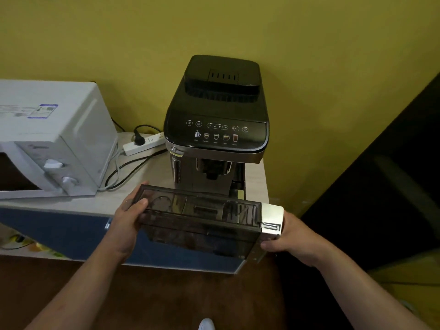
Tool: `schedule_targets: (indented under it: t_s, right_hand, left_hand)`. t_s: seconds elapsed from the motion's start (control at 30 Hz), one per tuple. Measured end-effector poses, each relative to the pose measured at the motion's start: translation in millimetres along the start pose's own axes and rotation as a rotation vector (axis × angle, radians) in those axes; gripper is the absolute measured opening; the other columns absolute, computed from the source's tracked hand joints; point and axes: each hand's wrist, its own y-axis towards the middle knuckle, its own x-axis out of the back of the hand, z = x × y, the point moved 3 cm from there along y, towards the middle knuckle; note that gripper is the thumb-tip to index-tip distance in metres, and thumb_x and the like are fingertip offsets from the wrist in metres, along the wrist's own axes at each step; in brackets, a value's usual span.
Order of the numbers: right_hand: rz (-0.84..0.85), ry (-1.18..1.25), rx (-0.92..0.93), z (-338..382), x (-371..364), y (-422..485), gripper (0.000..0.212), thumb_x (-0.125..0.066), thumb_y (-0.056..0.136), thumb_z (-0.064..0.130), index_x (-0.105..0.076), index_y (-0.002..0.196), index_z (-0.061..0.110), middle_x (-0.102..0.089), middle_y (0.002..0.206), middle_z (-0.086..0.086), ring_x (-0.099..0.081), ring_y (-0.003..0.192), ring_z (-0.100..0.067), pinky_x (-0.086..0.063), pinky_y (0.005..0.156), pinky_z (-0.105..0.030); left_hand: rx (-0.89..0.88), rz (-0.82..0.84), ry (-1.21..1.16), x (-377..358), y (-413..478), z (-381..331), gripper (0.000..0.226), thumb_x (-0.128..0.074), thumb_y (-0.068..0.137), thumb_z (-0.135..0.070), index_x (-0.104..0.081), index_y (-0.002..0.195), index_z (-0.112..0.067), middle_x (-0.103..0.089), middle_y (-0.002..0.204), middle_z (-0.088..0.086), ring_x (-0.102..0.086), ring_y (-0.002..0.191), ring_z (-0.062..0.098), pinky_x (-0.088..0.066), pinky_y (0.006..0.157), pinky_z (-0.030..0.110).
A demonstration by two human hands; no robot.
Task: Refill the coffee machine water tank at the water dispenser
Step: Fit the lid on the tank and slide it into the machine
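1. Far left: microwave on the counter, w/ power strip + cords between it and the coffee machine. Keep the tank clear of those cords on any swing left.
2. Left hand grips the short left end of the water tank: thumb on the top rim, other fingers wrapped behind/under, closed on it. Good hold; a palm under the base would carry a full tank better.
3. Tank sits mid-frame, held in the air in front of the counter edge, just below the machine's spout, long side across the body, roughly level. Dark see-through plastic; water level can't be told from here, looks low or empty by my guess.
4. Right hand closed on the right end, by the silver faceplate; fingers curl under, thumb side mostly hidden behind the plate.
5. Empty slot shows on the machine's right front, so the tank is out. Judging by that, the step in hand = carry to the dispenser, which isn't in view.
6. Doing it well: keep both hands on, tank level, close to body. Look up + find the dispenser before walking.
7. Risk: tilt on the way back = spill near the strip. Go slow.
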Motion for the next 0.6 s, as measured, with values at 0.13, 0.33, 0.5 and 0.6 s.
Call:
schedule_targets:
  t_s: [0.13, 0.33, 0.5, 0.6]
  right_hand:
    - [-0.095, 0.041, 0.022, -11, -15, -35, 0.070, -0.081, 0.062, -0.012, -0.058, 0.121, 0.019, -0.073, 0.110, -0.004, -0.068, 0.104, -0.018, -0.055, 0.092, -0.043]
    - [-0.248, 0.103, 0.011, -42, -39, -95, 0.074, -0.085, 0.062, -0.002, -0.057, 0.124, 0.026, -0.072, 0.112, 0.004, -0.066, 0.106, -0.010, -0.055, 0.086, -0.031]
    - [-0.434, 0.096, -0.024, -53, -62, -139, 0.065, -0.086, 0.063, -0.001, -0.059, 0.109, 0.035, -0.072, 0.100, 0.008, -0.067, 0.091, -0.003, -0.052, 0.071, -0.019]
    - [-0.498, 0.104, -0.030, -59, -73, -158, 0.063, -0.086, 0.063, 0.002, -0.056, 0.104, 0.039, -0.068, 0.106, 0.009, -0.063, 0.100, -0.005, -0.051, 0.074, -0.023]
  left_hand:
    - [0.019, 0.021, 0.069, -9, -18, -16, 0.029, -0.050, 0.091, -0.039, -0.065, 0.110, -0.023, -0.075, 0.098, 0.004, -0.066, 0.100, 0.024, -0.044, 0.100, 0.049]
    - [-0.101, -0.218, 0.298, -13, -60, -31, 0.032, -0.042, 0.102, -0.032, -0.058, 0.122, -0.012, -0.059, 0.111, 0.000, -0.053, 0.106, 0.016, -0.044, 0.098, 0.039]
    - [-0.665, 0.148, 0.945, -64, -117, -48, 0.043, -0.047, 0.090, -0.039, -0.064, 0.121, -0.016, -0.063, 0.115, -0.002, -0.049, 0.110, 0.007, -0.041, 0.093, 0.032]
    - [-0.857, 0.464, 1.169, -103, -130, -50, 0.048, -0.041, 0.093, -0.043, -0.059, 0.132, -0.021, -0.059, 0.137, -0.001, -0.046, 0.131, 0.016, -0.029, 0.112, 0.039]
